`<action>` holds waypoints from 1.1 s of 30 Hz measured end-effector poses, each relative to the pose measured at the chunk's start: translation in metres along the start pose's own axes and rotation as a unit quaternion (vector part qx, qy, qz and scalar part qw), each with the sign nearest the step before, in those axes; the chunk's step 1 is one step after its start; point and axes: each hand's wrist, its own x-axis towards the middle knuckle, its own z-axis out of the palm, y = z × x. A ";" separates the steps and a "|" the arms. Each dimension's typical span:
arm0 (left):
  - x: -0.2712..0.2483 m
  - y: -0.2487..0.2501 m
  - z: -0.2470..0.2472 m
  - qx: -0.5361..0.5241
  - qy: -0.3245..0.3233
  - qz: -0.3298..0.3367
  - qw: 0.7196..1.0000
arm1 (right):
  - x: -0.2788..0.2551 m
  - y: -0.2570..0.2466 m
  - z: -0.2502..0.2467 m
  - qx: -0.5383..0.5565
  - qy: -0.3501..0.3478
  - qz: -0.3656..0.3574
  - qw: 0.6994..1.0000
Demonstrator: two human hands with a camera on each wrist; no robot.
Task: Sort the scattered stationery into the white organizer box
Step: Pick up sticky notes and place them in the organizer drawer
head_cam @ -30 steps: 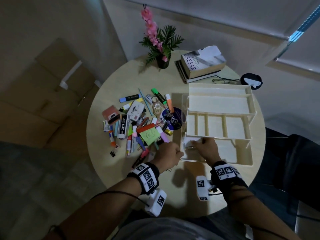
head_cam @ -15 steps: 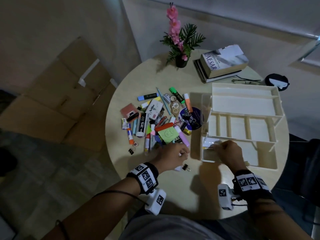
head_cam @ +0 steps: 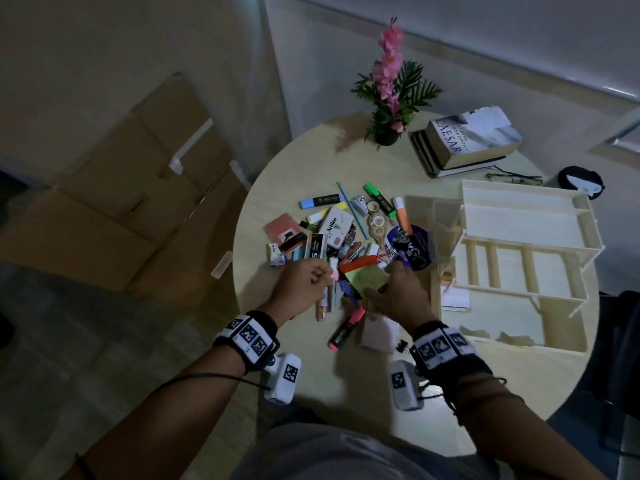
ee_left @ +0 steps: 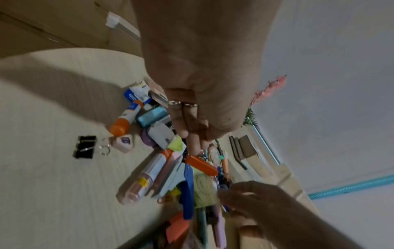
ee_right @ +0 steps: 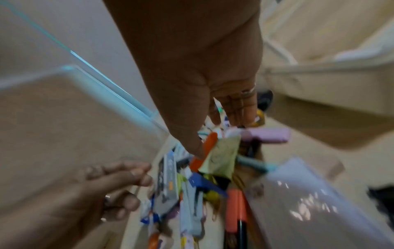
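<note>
Left grip loosely curled, right grip straight-fingered, over stationery pile, binder clips clear only by left wrist

Left hand and right hand loosely curled

Stationery heaped beside white organizer

we take this for an office or study corner: a round pale table, stacked books, a potted artificial flower, flattened cardboard boxes on grey carpet, window blinds behind.
</note>
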 end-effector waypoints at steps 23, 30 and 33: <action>0.124 -0.053 -0.086 0.249 0.004 -0.174 0.953 | 0.008 0.008 0.026 0.042 0.024 0.117 0.992; 0.132 -0.060 -0.080 0.244 -0.004 -0.159 0.957 | -0.016 -0.015 -0.004 0.100 0.006 0.096 0.990; 0.136 -0.063 -0.083 0.240 0.004 -0.143 0.960 | -0.027 -0.018 -0.013 0.152 0.046 0.087 0.984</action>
